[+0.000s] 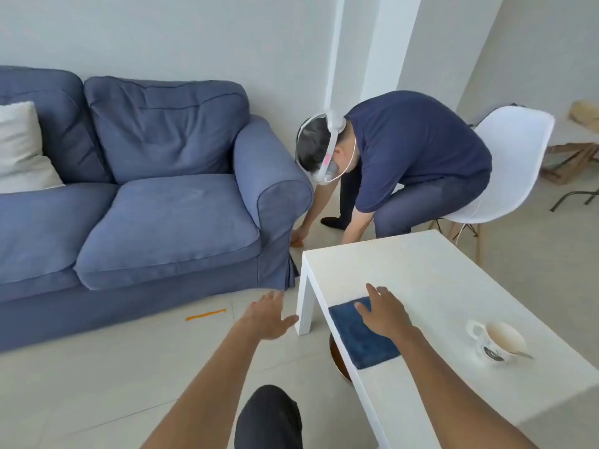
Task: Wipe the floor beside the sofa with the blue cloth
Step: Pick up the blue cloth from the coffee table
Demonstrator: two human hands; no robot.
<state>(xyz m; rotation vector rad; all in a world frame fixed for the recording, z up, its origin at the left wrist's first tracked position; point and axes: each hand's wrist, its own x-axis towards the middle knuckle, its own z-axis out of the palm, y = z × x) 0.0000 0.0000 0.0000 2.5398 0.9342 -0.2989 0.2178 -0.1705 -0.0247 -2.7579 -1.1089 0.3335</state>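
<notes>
A folded blue cloth [359, 335] lies flat on the near left edge of the white low table [453, 286]. My right hand [384, 311] rests on the cloth's far part, fingers spread, not gripping it. My left hand [270, 315] hovers open above the pale tiled floor [129, 367] between the table leg and the blue sofa [146, 205]. The sofa fills the left of the view.
Another person [405, 163] sits bent forward on a white chair [509, 170], both hands on the floor beside the sofa's arm. A cup with a spoon [496, 340] stands on the table. An orange strip [205, 314] lies on the floor. A round dark object [337, 358] sits under the table.
</notes>
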